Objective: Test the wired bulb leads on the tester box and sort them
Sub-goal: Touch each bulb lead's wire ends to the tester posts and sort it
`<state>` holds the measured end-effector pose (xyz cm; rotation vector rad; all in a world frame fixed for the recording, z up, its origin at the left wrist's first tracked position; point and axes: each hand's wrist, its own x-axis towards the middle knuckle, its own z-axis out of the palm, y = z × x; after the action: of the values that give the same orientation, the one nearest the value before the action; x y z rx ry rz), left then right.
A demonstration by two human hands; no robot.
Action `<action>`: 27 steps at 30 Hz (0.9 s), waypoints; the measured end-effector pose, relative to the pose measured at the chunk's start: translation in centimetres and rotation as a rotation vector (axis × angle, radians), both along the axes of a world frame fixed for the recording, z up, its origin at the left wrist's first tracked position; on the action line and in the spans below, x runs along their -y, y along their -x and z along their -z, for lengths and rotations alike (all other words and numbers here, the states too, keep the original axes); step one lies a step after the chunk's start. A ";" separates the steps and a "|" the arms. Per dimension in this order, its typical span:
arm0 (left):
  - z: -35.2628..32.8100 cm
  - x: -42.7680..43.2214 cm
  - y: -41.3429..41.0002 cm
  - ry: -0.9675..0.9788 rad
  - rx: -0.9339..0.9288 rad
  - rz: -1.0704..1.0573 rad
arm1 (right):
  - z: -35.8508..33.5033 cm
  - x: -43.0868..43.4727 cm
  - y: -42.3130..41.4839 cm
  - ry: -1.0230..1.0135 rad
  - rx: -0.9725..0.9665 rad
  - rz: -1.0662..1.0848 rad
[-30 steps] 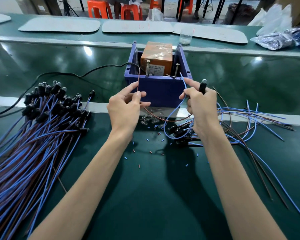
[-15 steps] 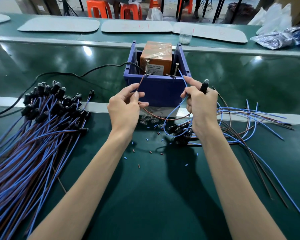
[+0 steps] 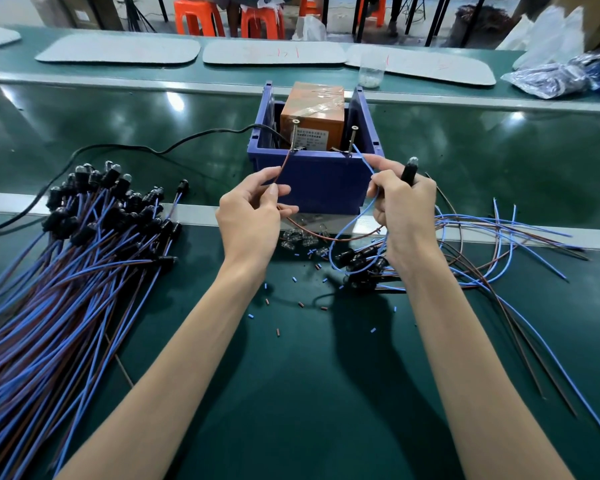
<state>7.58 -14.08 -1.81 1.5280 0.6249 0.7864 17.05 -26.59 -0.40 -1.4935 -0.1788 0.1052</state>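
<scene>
Judged well under way: big bundle [image 3: 66, 271] along bench [image 3: 309, 393] left edge, smaller heap [image 3: 482, 244] near right edge; brown lead [image 3: 284, 165] pinched in left hand [image 3: 253, 216], blue lead [image 3: 365, 166] and bulb [image 3: 411, 168] gripped in right hand [image 3: 404, 209], ends at posts [image 3: 294, 135] of box [image 3: 312, 188] mid-bench.

free: near centre of belt [image 3: 309, 393] | blocked: wire bundle [image 3: 66, 289] left, loose leads [image 3: 499, 244] right, blue box [image 3: 319, 185] ahead

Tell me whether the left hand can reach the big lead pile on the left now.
Probably yes: the pile lies uncovered just left of the left hand, nothing between. But that hand pinches the brown wire, so it should release that first.
</scene>
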 end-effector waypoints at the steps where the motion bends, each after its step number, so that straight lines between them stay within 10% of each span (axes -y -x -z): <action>1: 0.0 0.0 0.0 -0.001 0.001 0.000 | 0.0 0.0 0.0 -0.007 -0.002 0.010; 27: -0.6 1.1 -0.1 0.102 0.061 0.035 | -1.8 1.7 -0.6 0.040 -0.088 -0.018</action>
<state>7.72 -15.20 -1.16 1.4134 0.5828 0.7613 17.69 -28.26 1.43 -1.5238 -0.1193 0.1897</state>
